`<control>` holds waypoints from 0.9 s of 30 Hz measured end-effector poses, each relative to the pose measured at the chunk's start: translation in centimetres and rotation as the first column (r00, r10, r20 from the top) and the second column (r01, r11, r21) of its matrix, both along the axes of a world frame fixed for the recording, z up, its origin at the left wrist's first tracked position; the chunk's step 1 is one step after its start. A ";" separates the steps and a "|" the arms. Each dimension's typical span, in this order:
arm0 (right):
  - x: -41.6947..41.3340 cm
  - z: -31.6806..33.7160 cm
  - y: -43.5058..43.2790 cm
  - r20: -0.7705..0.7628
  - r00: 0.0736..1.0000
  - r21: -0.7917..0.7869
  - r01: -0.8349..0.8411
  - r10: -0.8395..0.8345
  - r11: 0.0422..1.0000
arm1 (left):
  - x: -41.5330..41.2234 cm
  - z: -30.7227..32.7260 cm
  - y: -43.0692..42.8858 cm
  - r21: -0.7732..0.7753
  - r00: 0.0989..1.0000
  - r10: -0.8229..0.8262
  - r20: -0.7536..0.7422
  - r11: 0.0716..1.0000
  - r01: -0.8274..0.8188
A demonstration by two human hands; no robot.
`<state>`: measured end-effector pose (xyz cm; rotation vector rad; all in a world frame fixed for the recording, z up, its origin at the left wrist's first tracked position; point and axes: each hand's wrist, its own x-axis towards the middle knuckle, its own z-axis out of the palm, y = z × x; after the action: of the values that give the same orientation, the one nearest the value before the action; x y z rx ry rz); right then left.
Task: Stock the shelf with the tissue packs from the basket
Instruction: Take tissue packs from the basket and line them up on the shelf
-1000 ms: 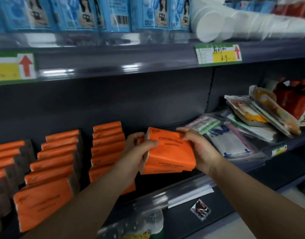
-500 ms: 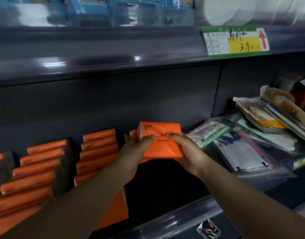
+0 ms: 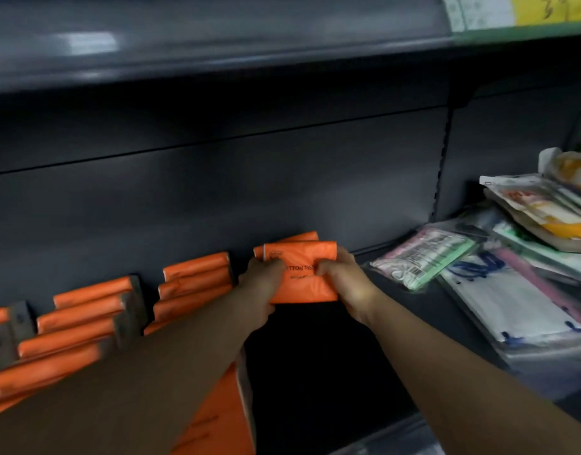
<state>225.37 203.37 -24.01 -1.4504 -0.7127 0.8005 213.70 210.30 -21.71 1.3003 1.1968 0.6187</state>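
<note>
Both hands hold one orange tissue pack [image 3: 302, 274] deep in the dark grey shelf [image 3: 315, 356], close to the back wall. My left hand [image 3: 261, 284] grips its left side with the thumb on the front face. My right hand [image 3: 343, 277] grips its right side, fingers curled over the front. A second orange pack [image 3: 299, 237] stands right behind it. To the left, rows of orange tissue packs [image 3: 194, 280] stand upright on the shelf. The basket is out of view.
Flat plastic-wrapped packets [image 3: 423, 256] and a pile of bags [image 3: 538, 205] lie on the shelf to the right. The shelf above [image 3: 216, 54] overhangs, with a yellow price label [image 3: 525, 9] at top right. A dark gap lies below my hands.
My hands have carried the orange pack farther back into the shelf and lower, against the pack at the back wall. The camera has moved closer and dipped down.
</note>
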 end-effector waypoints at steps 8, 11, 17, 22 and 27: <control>0.7 -1.6 1.9 0.176 0.984 -0.052 -0.014 0.023 0.999 | 1.3 -1.0 2.0 0.097 0.989 -0.005 -0.150 0.995 0.019; 0.9 -2.0 2.1 0.200 0.979 -0.069 -0.029 0.042 0.997 | 1.4 -1.2 2.3 0.053 0.989 -0.018 -0.146 0.998 0.026; 1.0 -1.7 2.8 0.238 0.970 -0.039 -0.039 0.047 0.998 | 1.6 -1.8 2.8 0.045 0.993 -0.059 -0.105 0.997 0.065; 1.3 -2.1 2.9 0.272 0.961 -0.051 -0.038 0.050 0.998 | 1.7 -2.1 2.7 0.035 0.995 -0.059 -0.077 0.997 0.062; 1.8 -2.1 3.4 0.312 0.948 -0.096 -0.033 0.061 0.995 | 2.2 -1.9 2.6 0.008 0.997 -0.036 -0.064 0.999 0.037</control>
<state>227.15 206.75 -26.11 -1.6688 -0.9659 0.6489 215.86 212.86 -23.63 1.3554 1.2212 0.5601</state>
